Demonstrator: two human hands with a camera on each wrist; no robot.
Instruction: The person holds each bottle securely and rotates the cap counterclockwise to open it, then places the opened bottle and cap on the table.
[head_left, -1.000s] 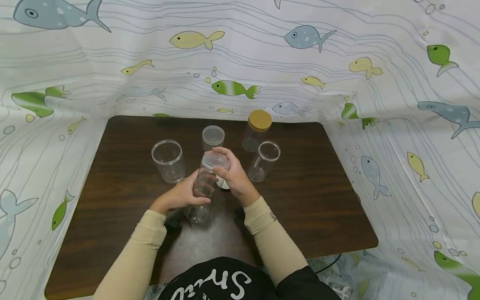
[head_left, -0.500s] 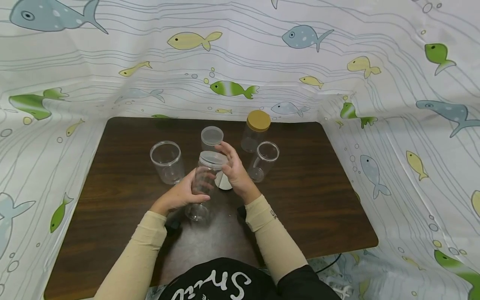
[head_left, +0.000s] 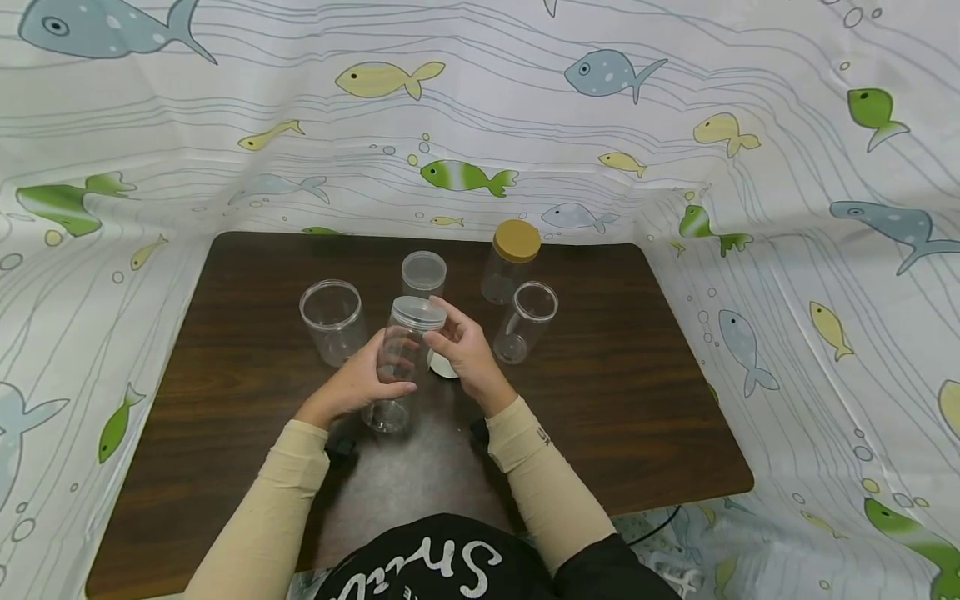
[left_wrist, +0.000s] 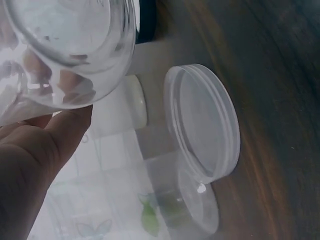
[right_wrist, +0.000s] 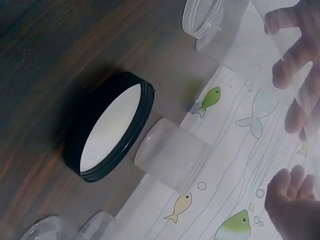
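My left hand (head_left: 358, 379) holds a clear jar (head_left: 390, 408) around its body, tilted above the table. In the left wrist view the jar's base (left_wrist: 65, 35) shows close up. A translucent screw lid (head_left: 420, 313) tops this jar. My right hand (head_left: 471, 358) grips the lid's right side between thumb and fingers. Below the hands lies a black lid (right_wrist: 117, 125), its white liner facing up, only partly visible in the head view. Near it on the table is a translucent lid (left_wrist: 202, 122), hidden behind my hand in the head view.
A wide open jar (head_left: 333, 325) stands left on the brown table (head_left: 622, 392). A small frosted jar (head_left: 423, 273) is behind my hands. Right of it stand a yellow-lidded jar (head_left: 513, 254) and a tall open jar (head_left: 527, 323). Fish-patterned cloth surrounds the table.
My right fingers spread off the lid half a second ago and are back around its edge now. The left hand has kept hold of the jar, which moved slightly left.
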